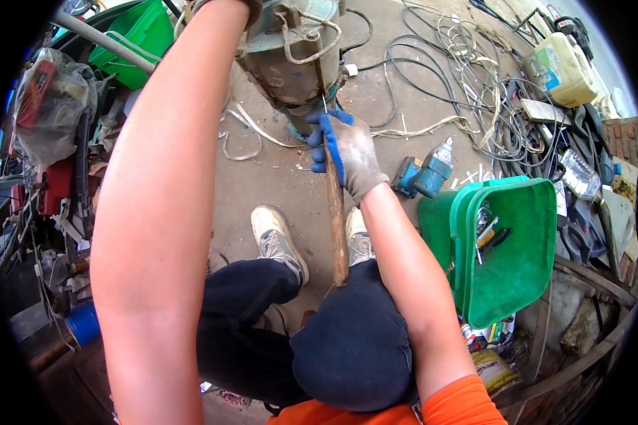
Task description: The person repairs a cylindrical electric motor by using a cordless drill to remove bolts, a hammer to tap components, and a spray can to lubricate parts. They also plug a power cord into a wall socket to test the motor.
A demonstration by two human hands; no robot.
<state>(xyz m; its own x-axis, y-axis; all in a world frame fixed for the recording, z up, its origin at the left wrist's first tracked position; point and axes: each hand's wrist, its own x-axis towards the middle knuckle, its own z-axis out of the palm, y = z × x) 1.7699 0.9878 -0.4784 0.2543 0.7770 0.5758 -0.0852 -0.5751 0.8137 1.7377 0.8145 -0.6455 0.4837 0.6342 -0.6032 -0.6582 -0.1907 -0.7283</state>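
My right hand [344,152], in a grey glove with blue-coated fingers, is closed around a long wooden handle [337,234]. The handle hangs down toward my raised knee. Above the fist a thin metal tip shows against the lower part of a worn, cylindrical motor-like machine [290,78]. What sits at the handle's upper end is hidden by the glove. My left arm reaches far forward along the machine's left side. Only the glove cuff of my left hand [254,8] shows at the top edge, with its fingers out of sight.
A blue cordless drill [432,168] stands right of my wrist, beside a green bucket [514,265] holding a few tools. Tangled cables [468,92] and a yellowish jerrycan [563,71] lie far right. Cluttered parts and another green bucket [131,42] fill the left.
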